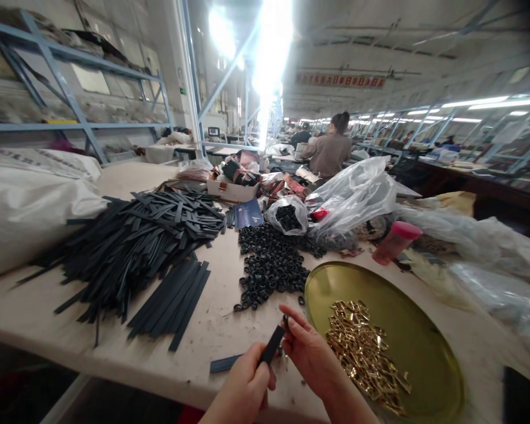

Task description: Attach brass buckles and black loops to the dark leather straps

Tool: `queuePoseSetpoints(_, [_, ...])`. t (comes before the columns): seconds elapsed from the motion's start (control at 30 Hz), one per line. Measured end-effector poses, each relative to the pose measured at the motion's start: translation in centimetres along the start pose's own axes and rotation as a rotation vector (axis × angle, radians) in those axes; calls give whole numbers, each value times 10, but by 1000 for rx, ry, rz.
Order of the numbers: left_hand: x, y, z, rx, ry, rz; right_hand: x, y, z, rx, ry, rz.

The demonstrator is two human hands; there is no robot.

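Note:
My left hand (246, 377) is closed around a dark strap (273, 344), whose end points up toward my right hand. Another length of dark strap (225, 363) shows left of that hand; whether it is the same piece is hidden. My right hand (307, 348) pinches a small black loop (285, 321) between thumb and fingers, right at the strap's end. Just beyond lies a heap of similar black loops (274, 265). Gold metal buckles (357, 347) are piled on an oval gold tray (433, 330) to the right.
A large pile of dark straps (145, 235) covers the table's left, with a row of straps (172, 306) in front. Behind the loops are a bag of loops (288, 217), a plastic bag (357, 194) and a pink-lidded jar (395, 242). A person (331, 150) sits farther back.

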State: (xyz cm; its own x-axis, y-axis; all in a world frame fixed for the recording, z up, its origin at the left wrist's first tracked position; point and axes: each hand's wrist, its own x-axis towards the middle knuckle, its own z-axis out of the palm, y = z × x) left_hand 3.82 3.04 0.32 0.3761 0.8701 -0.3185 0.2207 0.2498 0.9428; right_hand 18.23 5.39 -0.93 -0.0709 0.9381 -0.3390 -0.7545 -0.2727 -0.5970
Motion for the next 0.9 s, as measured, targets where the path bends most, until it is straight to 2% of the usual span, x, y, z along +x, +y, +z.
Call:
queuePoseSetpoints(0.17, [-3, 0, -1, 132, 19, 29, -11, 9, 4, 131, 61, 22])
queuePoseSetpoints(0.27, [-4, -1, -1, 174, 63, 42, -18, 18, 8, 122, 25, 3])
queuePoseSetpoints(0.43, [-7, 2, -2, 192, 106, 61, -27, 25, 8, -51, 13, -73])
queuePoseSetpoints(0.67, [-16, 4, -4, 300, 147, 107, -33, 27, 4, -124, 123, -46])
queuePoseSetpoints(0.8, [-20, 8, -8, 420, 123, 126, -33, 29, -1, -312, 80, -126])
queuePoseSetpoints(0.9, [-22, 13, -13, 497, 50, 136, -34, 30, -8, -497, 17, -207])
